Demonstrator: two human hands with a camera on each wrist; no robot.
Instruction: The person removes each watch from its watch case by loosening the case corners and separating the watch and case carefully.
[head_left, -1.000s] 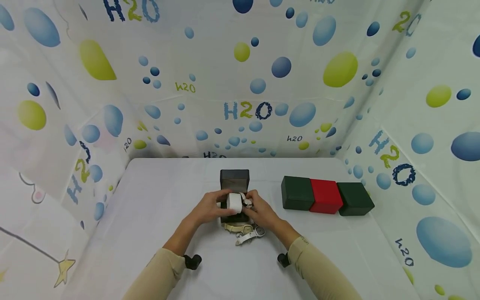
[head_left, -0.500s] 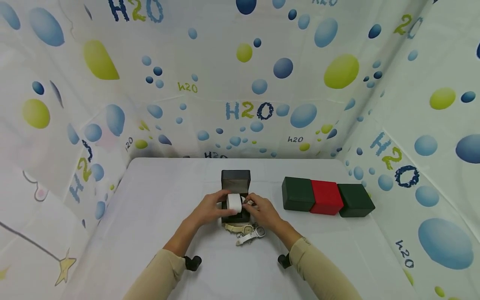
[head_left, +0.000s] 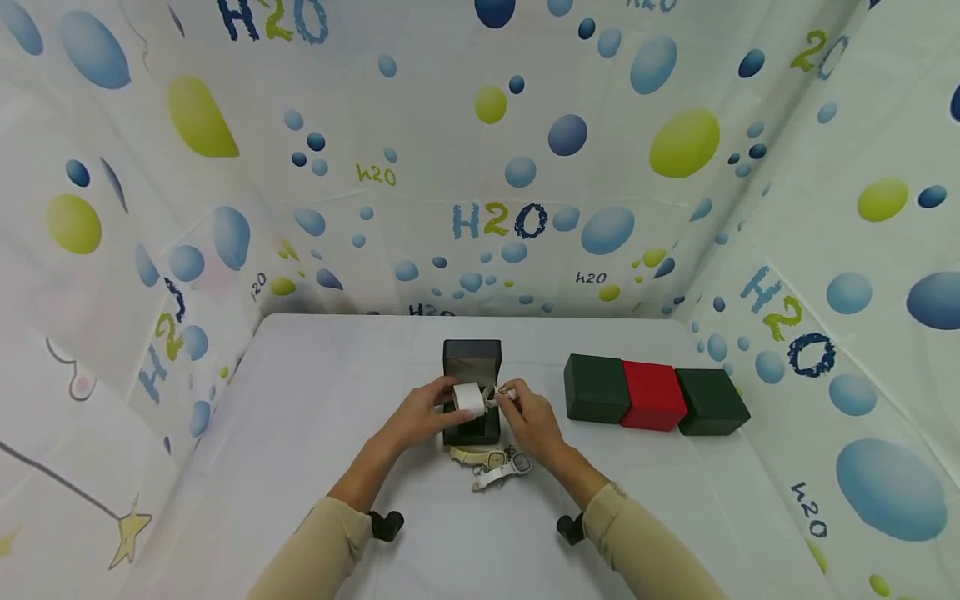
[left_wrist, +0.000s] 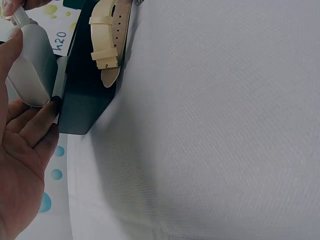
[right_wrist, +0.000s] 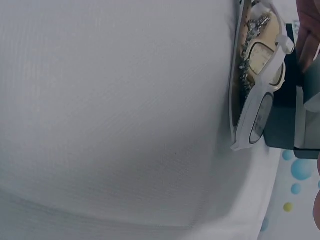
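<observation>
In the head view my left hand (head_left: 416, 414) holds a white watch cushion (head_left: 468, 398) between thumb and fingers, over an open dark box (head_left: 472, 354) whose lid stands up at the back. At the cushion's right side, my right hand (head_left: 534, 422) pinches a small watch with a pale strap (head_left: 491, 395), its face mostly hidden by the fingers. The left wrist view shows the cushion (left_wrist: 34, 67) from its end, with fingers beneath it. Before the box lie a cream-strapped watch (head_left: 471, 457) and a white watch (head_left: 495, 475), seen closer as a white watch (right_wrist: 257, 115).
To the right stand three closed boxes in a touching row: a dark green box (head_left: 597, 388), a red box (head_left: 654, 396) and another dark green box (head_left: 712, 402). A white cloth (head_left: 337, 358) covers the table. A patterned curtain (head_left: 420, 125) rises behind and at both sides.
My right hand has drawn the pale-strapped watch slightly up and right from the cushion, its fingers now more pinched. The cushion in my left hand has tilted and risen a little.
</observation>
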